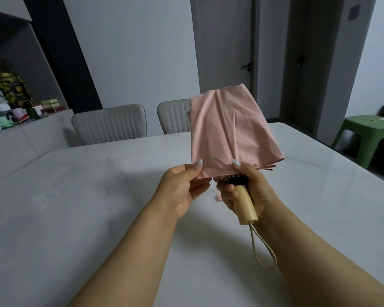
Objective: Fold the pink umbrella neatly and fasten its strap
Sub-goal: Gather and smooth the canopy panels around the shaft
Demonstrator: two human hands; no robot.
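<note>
The pink umbrella (228,129) is collapsed and held upright above the white table (75,196), its canopy hanging in loose flat panels. My right hand (251,191) grips the cream handle (245,207), thumb pressed on the canopy's lower hem. A cream wrist loop (264,251) dangles from the handle's end. My left hand (184,189) pinches the lower left corner of one pink fabric panel between thumb and fingers. A small pink tab (218,197), perhaps the strap, peeks out below between the hands.
Two light padded chairs (111,125) stand at the table's far edge. A green plastic stool (368,134) is at the right. A cluttered sideboard (13,107) with jars and boxes runs along the left wall. Doors are behind.
</note>
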